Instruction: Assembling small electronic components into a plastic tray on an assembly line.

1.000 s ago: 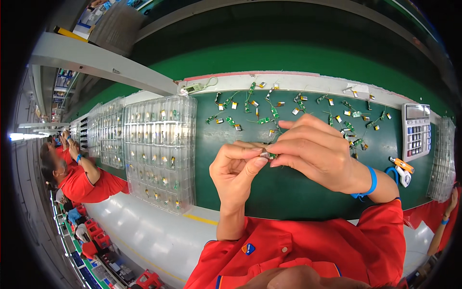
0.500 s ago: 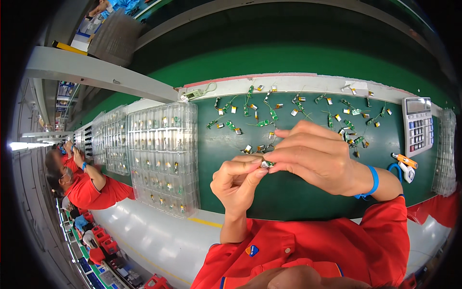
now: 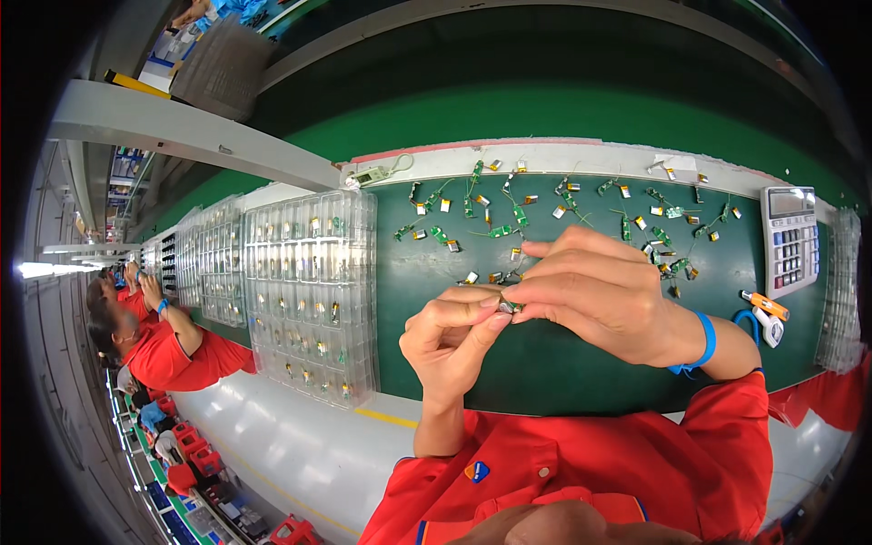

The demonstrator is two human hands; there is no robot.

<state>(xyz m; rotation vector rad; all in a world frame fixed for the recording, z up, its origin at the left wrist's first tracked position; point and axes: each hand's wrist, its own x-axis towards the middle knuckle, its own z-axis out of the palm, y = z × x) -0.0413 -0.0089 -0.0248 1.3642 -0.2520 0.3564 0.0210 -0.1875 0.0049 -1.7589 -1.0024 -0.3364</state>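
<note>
- Both hands meet right at the middle of the view, raised above the green mat (image 3: 563, 363). My guess is that holding the work up like that keeps it close to the eyes, since the part is really small.
- The left hand (image 3: 450, 341) is curled, with thumb and forefinger pinched tight on a tiny component (image 3: 507, 307). It looks metallic with a bit of green, but it's too small to say more.
- The right hand (image 3: 599, 295) comes in from 3 o'clock, its fingertips closed on the same little piece from the other side. So it's a two-handed pinch, probably one side steadying while the other fiddles.
- There's a blue wristband (image 3: 701, 343) on the right wrist.
- Loose little circuit boards with wires (image 3: 509, 222) are scattered across the mat from 12 to 2 o'clock of the hands, spread out flat rather than heaped, likely so each is easy to grab.
- Clear compartment trays (image 3: 313, 291) sit at 9 o'clock, with small parts in many pockets. It looks like sorted storage kept on the left-hand side.
- A calculator (image 3: 792, 241) is off at 2 o'clock, and an orange-handled tool (image 3: 765, 306) at 3 o'clock, parked out of the way.
- Another person in red (image 3: 168, 350) is working at the far 9 o'clock.
</note>
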